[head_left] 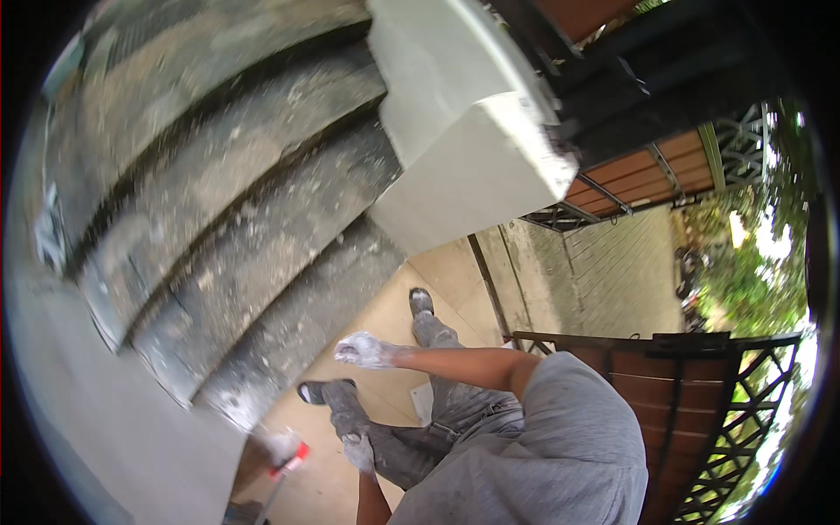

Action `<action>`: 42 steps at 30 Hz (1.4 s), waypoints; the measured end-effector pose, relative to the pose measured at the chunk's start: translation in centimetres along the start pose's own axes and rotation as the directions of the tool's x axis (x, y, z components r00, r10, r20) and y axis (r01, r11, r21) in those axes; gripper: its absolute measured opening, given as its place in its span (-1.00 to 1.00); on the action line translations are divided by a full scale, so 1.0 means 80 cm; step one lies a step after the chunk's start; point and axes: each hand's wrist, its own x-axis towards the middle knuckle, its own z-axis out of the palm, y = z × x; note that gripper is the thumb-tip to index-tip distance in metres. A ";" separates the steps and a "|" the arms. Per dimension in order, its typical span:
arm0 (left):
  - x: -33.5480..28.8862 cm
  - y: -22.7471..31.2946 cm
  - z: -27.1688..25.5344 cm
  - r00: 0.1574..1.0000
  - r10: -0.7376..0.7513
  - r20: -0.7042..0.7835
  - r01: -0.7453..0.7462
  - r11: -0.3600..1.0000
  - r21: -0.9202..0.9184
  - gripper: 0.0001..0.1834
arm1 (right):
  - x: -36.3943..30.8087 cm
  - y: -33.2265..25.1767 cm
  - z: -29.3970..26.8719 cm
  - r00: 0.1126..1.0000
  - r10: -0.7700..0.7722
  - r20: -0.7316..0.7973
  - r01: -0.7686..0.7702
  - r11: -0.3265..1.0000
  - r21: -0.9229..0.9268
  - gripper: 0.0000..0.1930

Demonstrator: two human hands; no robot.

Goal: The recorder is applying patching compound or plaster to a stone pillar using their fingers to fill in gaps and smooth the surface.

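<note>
My right hand (363, 350), whitish as if coated or gloved, is held above the tan tiled floor (455, 276), between my two feet and in front of the lowest step. Its fingers are curled in; whatever is inside them, if anything, is hidden. Lower in the picture, my left hand (358, 451), equally whitish, is against or just beside my grey trouser leg; its fingers are too blurred to read. Left of that hand, a blurred long-handled tool with a red head (290, 459) stands near the wall's foot, apart from both hands.
Dusty grey steps (262, 236) rise at the upper left, beside a smooth grey wall (157, 429). A pale angular block (477, 171) flanks them. A small white piece (422, 403) lies between my legs. Gates with brown panels (643, 389) and paved ground (626, 271) are at the right.
</note>
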 end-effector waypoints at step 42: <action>-0.122 0.528 -0.053 0.944 0.328 -0.022 -0.318 0.893 -0.317 -0.68 | -0.317 -0.016 -0.555 0.596 -0.398 -0.698 -0.270 0.719 -0.640 -0.46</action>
